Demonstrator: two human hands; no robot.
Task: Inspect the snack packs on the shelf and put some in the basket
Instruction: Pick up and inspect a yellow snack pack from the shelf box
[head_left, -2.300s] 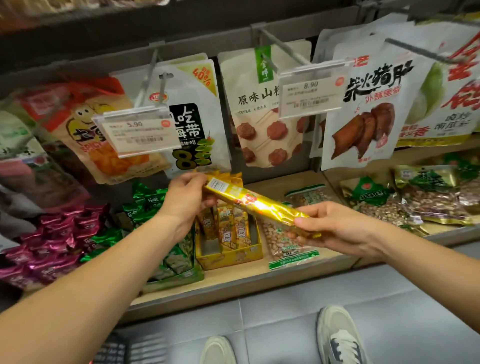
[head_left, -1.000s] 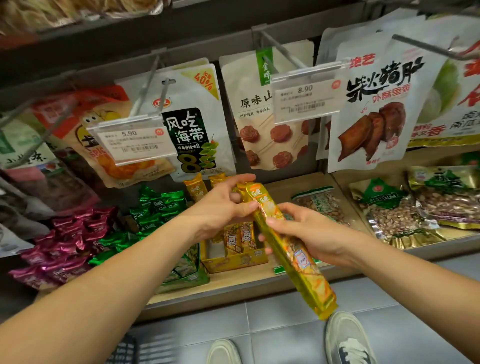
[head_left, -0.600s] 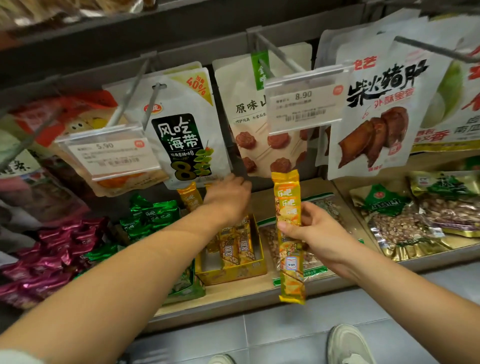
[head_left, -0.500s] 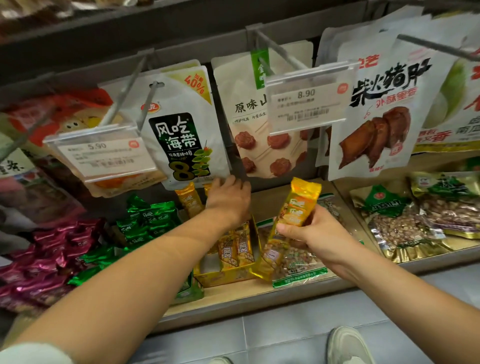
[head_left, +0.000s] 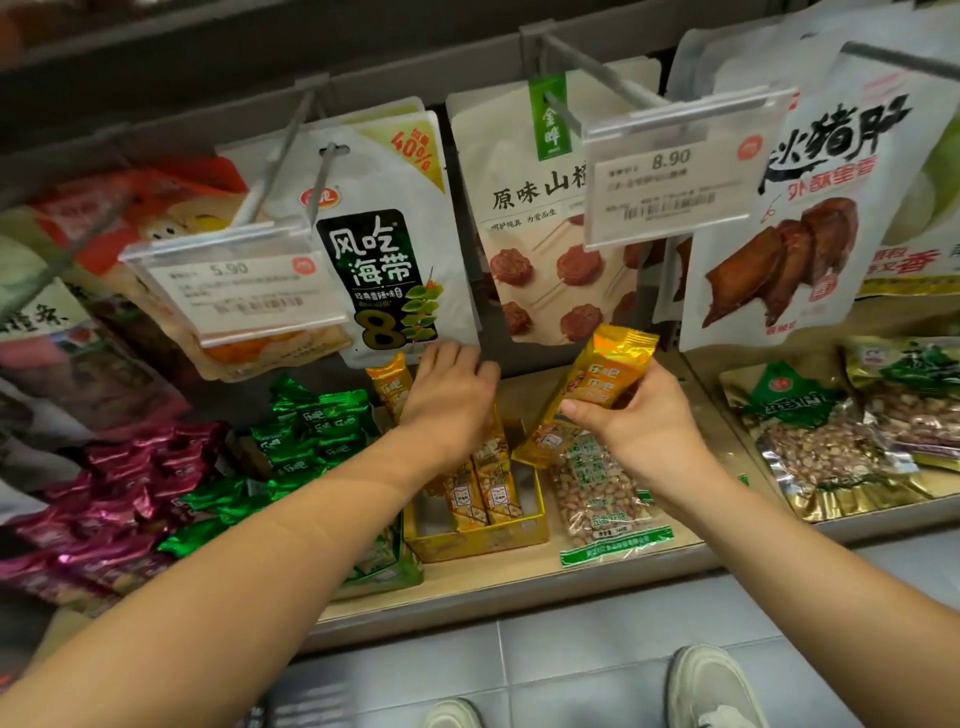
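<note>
Fingertips of left grip (head_left: 452, 395) hidden behind its knuckles; price tag (head_left: 234, 283) print blurred.

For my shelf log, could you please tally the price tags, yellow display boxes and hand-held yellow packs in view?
Price tags: 2 (5.90 tag, 8.90 tag)
Yellow display box: 1
Yellow pack in the right hand's grip: 1 (the left hand's fingers are hidden, so nothing is counted there)
Total: 4

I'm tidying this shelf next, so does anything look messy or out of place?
Yes: green foil snack packs spill left from their green carton into the magenta foil packs, lying jumbled, not stacked.
</note>
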